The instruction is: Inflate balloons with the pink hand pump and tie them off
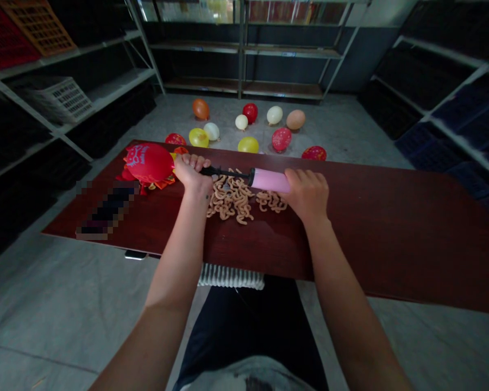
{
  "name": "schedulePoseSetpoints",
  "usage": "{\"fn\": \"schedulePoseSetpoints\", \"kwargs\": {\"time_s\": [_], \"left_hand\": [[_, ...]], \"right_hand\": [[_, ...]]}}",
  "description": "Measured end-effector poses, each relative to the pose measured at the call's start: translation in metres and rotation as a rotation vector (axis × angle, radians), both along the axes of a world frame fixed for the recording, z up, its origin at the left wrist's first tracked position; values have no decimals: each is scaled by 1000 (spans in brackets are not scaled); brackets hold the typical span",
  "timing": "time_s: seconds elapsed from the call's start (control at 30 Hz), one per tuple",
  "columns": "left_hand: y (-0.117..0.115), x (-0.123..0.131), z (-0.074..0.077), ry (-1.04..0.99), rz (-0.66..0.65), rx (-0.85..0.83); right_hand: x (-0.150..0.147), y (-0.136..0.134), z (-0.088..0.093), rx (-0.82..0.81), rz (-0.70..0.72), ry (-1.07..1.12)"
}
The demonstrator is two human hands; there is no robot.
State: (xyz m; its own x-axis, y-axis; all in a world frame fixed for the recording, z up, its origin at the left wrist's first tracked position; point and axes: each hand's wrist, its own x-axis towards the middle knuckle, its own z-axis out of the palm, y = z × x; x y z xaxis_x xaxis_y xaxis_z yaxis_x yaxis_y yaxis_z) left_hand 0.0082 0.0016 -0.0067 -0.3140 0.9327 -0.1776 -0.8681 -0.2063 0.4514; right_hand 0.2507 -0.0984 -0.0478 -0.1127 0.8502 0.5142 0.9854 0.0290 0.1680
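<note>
The left hand [192, 172] closes firmly around the neck of the red balloon [149, 163], over the black nozzle [224, 172]. The right hand [305, 195] holds the end of the pink hand pump [269, 180] steady.

- red balloon [149, 163] just beyond left fingers [191, 162]: showing saturated red, pink printed lettering
- pump barrel [269, 180] touching right fingers [295, 178]: showing pale pink
- pump hose [224, 171] between both fingers: showing black
- curled pieces [232, 200] below fingers: showing light tan
- tabletop [370, 239] beneath fingers: showing dark reddish brown, wood grain

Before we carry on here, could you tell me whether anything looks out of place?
Inflated balloons lie scattered across the floor beyond the table, loose rather than gathered, and a heap of curly tan pieces is spread over the tabletop.
</note>
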Motion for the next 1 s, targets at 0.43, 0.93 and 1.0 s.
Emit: {"fn": "schedulePoseSetpoints", "kwargs": {"time_s": [0.43, 0.93, 1.0], "left_hand": [[-10, -14, 10, 131, 77, 173], [-36, 44, 11, 199, -118, 18], [-34, 44, 9, 194, -113, 8]], "right_hand": [[-1, -6, 4, -76, -62, 132], [-38, -13, -2, -151, 73, 209], [-37, -10, -5, -142, 80, 209]]}}
